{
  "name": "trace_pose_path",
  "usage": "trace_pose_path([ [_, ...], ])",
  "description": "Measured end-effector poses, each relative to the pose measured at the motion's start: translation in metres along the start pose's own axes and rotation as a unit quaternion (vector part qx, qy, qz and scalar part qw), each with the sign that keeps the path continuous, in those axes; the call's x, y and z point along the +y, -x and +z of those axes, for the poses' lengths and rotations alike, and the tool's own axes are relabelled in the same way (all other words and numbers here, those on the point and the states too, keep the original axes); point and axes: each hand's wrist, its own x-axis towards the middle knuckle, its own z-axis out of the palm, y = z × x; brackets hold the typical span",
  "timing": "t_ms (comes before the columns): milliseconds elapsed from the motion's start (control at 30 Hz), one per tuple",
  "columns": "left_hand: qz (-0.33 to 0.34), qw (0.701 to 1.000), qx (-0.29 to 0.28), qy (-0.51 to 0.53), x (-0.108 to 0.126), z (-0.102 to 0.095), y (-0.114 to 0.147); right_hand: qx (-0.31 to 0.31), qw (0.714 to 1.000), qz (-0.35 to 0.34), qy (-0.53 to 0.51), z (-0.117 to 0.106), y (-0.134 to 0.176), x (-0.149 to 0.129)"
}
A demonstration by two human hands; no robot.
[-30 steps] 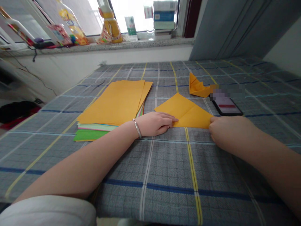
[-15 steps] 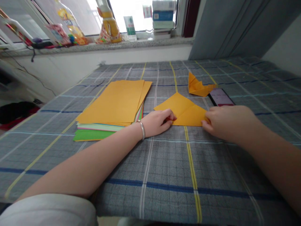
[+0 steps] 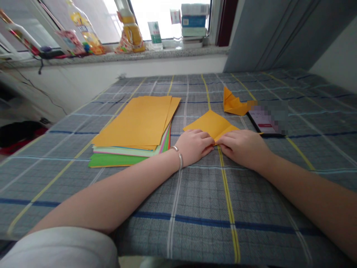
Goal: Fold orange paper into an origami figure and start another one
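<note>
A folded sheet of orange paper (image 3: 211, 122) lies on the checked cloth, its peak pointing away from me. My left hand (image 3: 194, 146) presses on its near left edge, fingers curled together and a silver bangle on the wrist. Close beside it, my right hand (image 3: 242, 147) grips the near edge at the middle, thumb and fingers closed on the paper. Both hands cover the sheet's near side, and a crease runs up from between them. Behind and to the right stands a folded orange paper shape (image 3: 233, 103) with upright points.
A stack of coloured paper (image 3: 134, 121), orange on top, lies left of my hands. A phone (image 3: 264, 121), partly blurred out, rests beyond my right hand. Bottles (image 3: 133, 35) and boxes (image 3: 194, 20) line the windowsill behind the cloth-covered surface (image 3: 200, 201).
My right hand has moved left from the sheet's right corner to its middle, beside my left hand. My left hand has shifted slightly right. More of the phone shows.
</note>
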Motion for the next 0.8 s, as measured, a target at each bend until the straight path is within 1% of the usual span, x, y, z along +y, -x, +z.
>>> trace_pose_path([
  [100, -0.019, 0.997, 0.032, -0.063, 0.006, -0.002, -0.004, 0.044, 0.999, 0.027, 0.011, 0.001, -0.002, -0.004],
  [200, -0.007, 0.993, 0.070, -0.098, 0.008, -0.004, -0.006, 0.073, 0.996, 0.042, 0.027, 0.001, -0.004, -0.008],
  [267, 0.006, 0.991, 0.079, -0.109, 0.008, -0.004, -0.005, 0.076, 0.996, 0.040, 0.036, 0.000, -0.005, -0.010],
  [400, 0.021, 0.990, 0.074, -0.118, 0.005, -0.005, -0.004, 0.055, 0.997, 0.029, 0.037, 0.000, -0.005, -0.010],
  [533, 0.021, 0.990, 0.064, -0.125, 0.000, -0.005, -0.002, 0.047, 0.997, 0.035, 0.041, 0.001, -0.003, -0.004],
  [667, -0.006, 0.992, 0.057, -0.109, -0.004, -0.005, 0.000, 0.044, 0.997, 0.053, 0.047, -0.001, 0.001, 0.006],
  [800, -0.037, 0.994, 0.048, -0.091, -0.005, -0.006, 0.002, 0.038, 0.994, 0.095, 0.033, -0.006, 0.005, 0.016],
])
